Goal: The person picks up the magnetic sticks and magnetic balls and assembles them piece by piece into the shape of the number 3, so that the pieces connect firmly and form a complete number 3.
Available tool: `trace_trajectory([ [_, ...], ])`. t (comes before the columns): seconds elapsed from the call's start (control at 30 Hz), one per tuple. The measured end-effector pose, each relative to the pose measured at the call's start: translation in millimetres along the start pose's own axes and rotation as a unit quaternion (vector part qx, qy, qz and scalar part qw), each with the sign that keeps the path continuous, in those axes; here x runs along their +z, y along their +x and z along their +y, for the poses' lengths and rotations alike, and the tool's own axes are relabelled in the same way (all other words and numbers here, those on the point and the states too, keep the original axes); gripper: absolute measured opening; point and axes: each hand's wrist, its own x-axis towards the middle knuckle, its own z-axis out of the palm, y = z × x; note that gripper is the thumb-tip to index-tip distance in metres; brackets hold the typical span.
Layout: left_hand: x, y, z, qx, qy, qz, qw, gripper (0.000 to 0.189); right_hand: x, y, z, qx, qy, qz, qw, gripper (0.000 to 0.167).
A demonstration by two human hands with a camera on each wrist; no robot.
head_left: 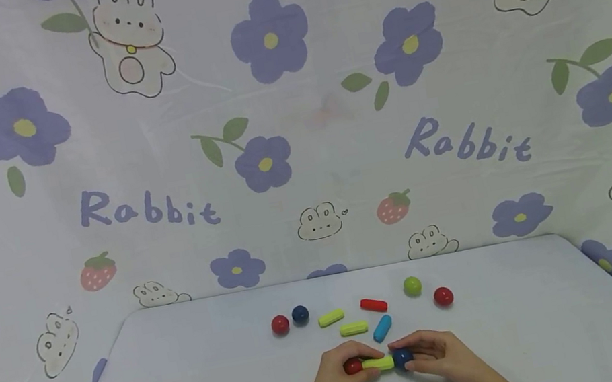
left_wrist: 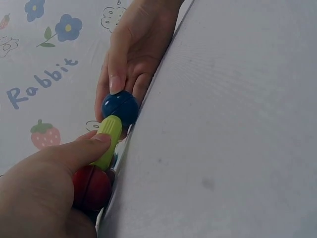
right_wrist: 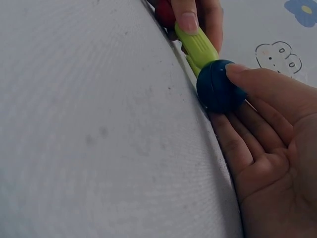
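Between my two hands, close over the table, a yellow-green ribbed rod joins a red ball at its left end and a dark blue ball at its right end. My left hand pinches the rod between thumb and fingers, with the red ball tucked against the palm. In the left wrist view the thumb lies across the rod. My right hand grips the blue ball, thumb on one side and fingers beneath or behind it.
Beyond the hands lie two yellow rods, a red rod and a blue rod. A red ball and dark blue ball sit at left. At right are a green ball and another red ball. A patterned cloth hangs behind the white table.
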Motion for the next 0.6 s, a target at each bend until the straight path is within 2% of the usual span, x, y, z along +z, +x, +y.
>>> trace_trajectory([
  [0.13, -1.8, -2.9, 9.4, 0.015, -0.005, 0.001, 0.9999, 0.024, 1, 0.6, 0, -0.005, -0.017, 0.012, 0.9998, 0.038],
  [0.27, -5.4, -7.0, 25.1, 0.015, -0.011, -0.004, 0.9998, 0.024, 1, 2.6, 0, 0.000, -0.034, 0.045, 0.9984, 0.036],
  [0.43, -7.7, -8.6, 31.7, 0.009, -0.007, -0.005, 0.9999, 0.024, 3, 7.4, 2, -0.012, -0.045, 0.124, 0.9912, 0.031],
  [0.6, -6.7, -6.9, 26.6, 0.004, -0.003, -0.004, 1.0000, 0.024, 6, 14.2, 2, -0.022, -0.039, 0.201, 0.9785, 0.033],
])
